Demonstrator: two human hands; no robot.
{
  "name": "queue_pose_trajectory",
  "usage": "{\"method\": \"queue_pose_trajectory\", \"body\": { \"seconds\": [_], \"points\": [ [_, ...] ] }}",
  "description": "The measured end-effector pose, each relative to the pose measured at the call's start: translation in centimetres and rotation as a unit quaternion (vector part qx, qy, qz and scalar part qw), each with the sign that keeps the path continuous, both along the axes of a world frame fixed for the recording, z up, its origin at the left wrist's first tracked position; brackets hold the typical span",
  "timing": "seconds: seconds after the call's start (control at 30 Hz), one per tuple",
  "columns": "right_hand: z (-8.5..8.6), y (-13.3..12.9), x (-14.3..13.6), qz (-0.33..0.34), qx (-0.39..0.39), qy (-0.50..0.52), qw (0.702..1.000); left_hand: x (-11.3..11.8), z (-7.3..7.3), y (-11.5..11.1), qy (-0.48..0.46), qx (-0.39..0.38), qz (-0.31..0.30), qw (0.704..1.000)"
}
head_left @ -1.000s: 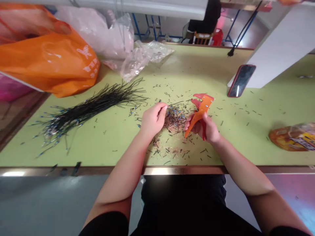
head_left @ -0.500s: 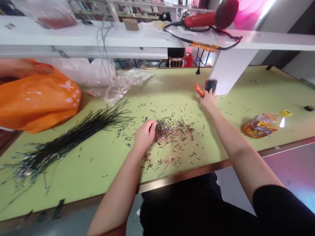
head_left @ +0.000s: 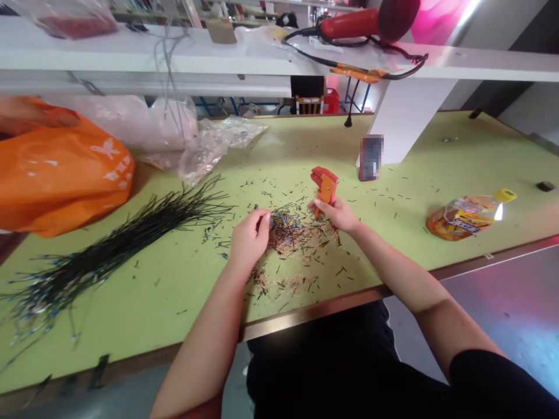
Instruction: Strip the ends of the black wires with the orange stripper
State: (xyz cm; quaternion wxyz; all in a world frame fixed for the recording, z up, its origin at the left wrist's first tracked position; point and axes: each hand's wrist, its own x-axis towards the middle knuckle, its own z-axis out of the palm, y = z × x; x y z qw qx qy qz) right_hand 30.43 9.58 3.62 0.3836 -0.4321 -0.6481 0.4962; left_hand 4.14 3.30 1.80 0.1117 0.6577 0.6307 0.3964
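Right hand (head_left: 339, 214) clenched round orange hand tool (head_left: 326, 187); left hand (head_left: 248, 237) seemingly pinched shut beside wire scraps (head_left: 290, 233), contents unclear.

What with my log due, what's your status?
Right hand gripping orange hand tool. Left hand pinched, contents unclear. Clippings pile between them. Black wire bundle lies left.

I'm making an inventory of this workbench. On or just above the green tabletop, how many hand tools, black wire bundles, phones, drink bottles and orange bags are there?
Hand tool, in the right hand: 1
Black wire bundle: 1
Phone: 1
Drink bottle: 1
Orange bag: 1
Total: 5
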Motion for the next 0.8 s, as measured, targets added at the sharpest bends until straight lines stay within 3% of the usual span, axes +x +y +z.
{"method": "queue_pose_trajectory", "body": {
  "seconds": [0.07, 0.13, 0.27, 0.37, 0.53, 0.8],
  "points": [
    [-0.5, -1.4, -0.7, 0.085, -0.101, 0.143, 0.981, 0.0, 0.1, -0.2, -0.031, 0.050, 0.008, 0.998],
    [-1.1, -2.3, -0.9, 0.142, -0.197, 0.226, 0.944, 0.1, 0.3, -0.5, -0.053, 0.099, 0.011, 0.994],
    [-2.2, -2.9, -0.6, 0.243, -0.301, 0.234, 0.892, 0.6, 0.5, -0.9, -0.037, 0.140, 0.001, 0.989],
    [-2.6, -3.1, -0.3, 0.288, -0.325, 0.234, 0.870, 0.7, 0.5, -0.9, -0.007, 0.135, -0.007, 0.991],
    [-1.6, -3.5, 0.0, 0.303, -0.348, 0.264, 0.847, 0.3, 0.5, -0.7, 0.024, 0.130, -0.010, 0.991],
    [-0.6, -3.7, 0.6, 0.317, -0.344, 0.233, 0.853, 0.3, 0.5, -0.7, 0.037, 0.121, -0.019, 0.992]
  ]
}}
